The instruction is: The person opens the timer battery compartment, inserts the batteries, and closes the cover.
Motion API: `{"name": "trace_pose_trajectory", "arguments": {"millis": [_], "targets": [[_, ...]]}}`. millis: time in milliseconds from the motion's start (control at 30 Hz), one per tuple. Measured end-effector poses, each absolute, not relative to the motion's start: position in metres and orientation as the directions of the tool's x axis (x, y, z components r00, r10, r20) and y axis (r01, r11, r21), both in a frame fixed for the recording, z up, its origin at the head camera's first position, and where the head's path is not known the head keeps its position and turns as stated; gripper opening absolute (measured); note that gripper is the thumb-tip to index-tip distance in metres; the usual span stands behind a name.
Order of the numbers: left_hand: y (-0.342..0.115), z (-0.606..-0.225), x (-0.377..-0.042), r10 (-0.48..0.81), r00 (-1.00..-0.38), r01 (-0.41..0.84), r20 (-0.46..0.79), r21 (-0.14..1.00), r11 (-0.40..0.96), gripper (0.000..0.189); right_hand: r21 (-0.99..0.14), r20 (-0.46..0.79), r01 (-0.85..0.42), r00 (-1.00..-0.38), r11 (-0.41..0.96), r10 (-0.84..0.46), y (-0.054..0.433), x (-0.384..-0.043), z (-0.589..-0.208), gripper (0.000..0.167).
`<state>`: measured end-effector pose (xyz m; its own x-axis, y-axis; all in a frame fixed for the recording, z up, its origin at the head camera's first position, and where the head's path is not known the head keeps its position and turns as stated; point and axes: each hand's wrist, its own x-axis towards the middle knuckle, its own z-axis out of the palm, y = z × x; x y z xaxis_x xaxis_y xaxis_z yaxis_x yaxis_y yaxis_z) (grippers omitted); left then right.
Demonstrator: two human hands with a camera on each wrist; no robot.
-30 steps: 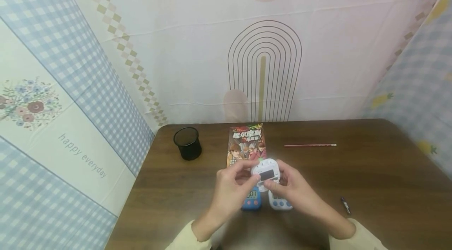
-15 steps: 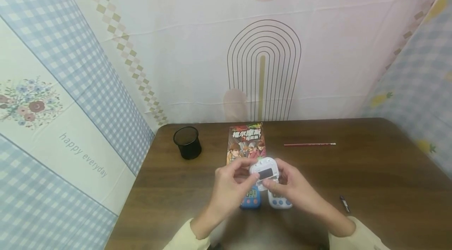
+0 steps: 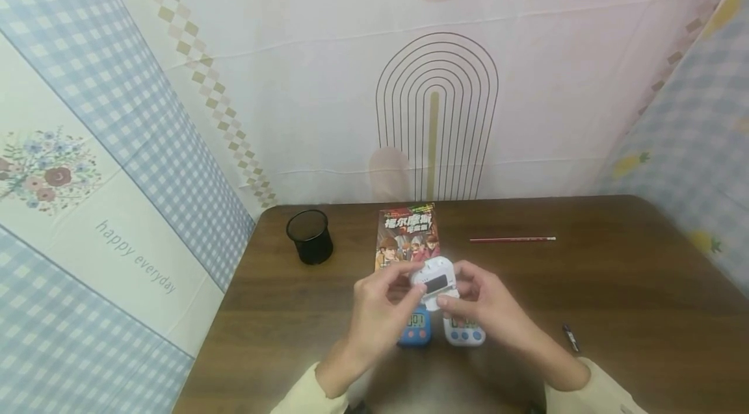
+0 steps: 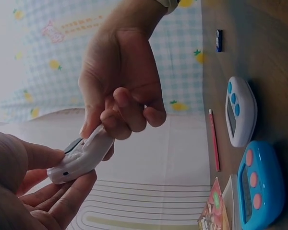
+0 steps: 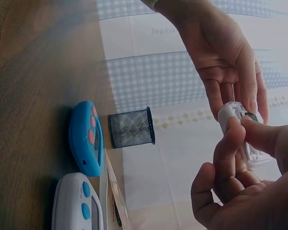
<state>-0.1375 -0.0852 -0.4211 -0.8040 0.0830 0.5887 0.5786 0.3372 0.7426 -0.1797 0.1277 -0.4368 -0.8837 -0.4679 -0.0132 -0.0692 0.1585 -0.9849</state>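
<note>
Both hands hold a white digital timer [image 3: 437,276] above the table, its back with a dark strip turned upward. My left hand [image 3: 379,310] grips its left side, thumb on the back near the strip. My right hand [image 3: 494,307] pinches a white flap-like part [image 3: 440,300] at the lower edge, between thumb and fingers. In the right wrist view the timer's back [image 5: 240,112] shows recesses; their content is too small to tell. Below the hands lie a blue timer [image 3: 415,328] with pink buttons and a white timer [image 3: 465,333] with blue buttons.
A comic-style book [image 3: 407,235] lies behind the hands. The black mesh pen cup [image 3: 311,238] stands at the back left. To the right are a red pencil [image 3: 512,239] and a small dark battery [image 3: 571,338] on the brown table [image 3: 281,329].
The held timer has risen and shifted slightly left and tilted. The flap-like part under the right thumb now stands out more from its lower edge. The things on the table stay put.
</note>
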Motion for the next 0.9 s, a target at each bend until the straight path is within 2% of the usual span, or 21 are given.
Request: {"name": "trace_pose_trajectory", "arguments": {"millis": [267, 467, 600, 767, 900], "targets": [[-0.088, -0.419, -0.14, 0.008, -0.815, 0.541, 0.58, 0.755, 0.37, 0.031, -0.983, -0.018, -0.068, -0.889, 0.172, -0.457, 0.13, -0.18, -0.435, 0.058], [-0.091, -0.416, -0.141, -0.019, -0.825, 0.523, 0.564, 0.777, 0.35, 0.033, -0.971, -0.009, -0.109, -0.872, 0.212, -0.489, 0.129, -0.179, -0.437, 0.059], [-0.091, -0.416, -0.142, -0.006, -0.827, 0.528, 0.563, 0.779, 0.338, 0.031, -0.948, 0.013, -0.177, -0.851, 0.265, -0.524, 0.129, -0.18, -0.44, 0.04], [-0.091, -0.416, -0.142, 0.0, -0.826, 0.531, 0.564, 0.779, 0.334, 0.031, -0.884, 0.111, -0.345, -0.809, 0.314, -0.578, 0.126, -0.179, -0.446, 0.011], [-0.091, -0.417, -0.142, 0.006, -0.831, 0.529, 0.557, 0.786, 0.321, 0.032, -0.85, 0.157, -0.426, -0.768, 0.311, -0.621, 0.124, -0.176, -0.45, 0.007]]}}
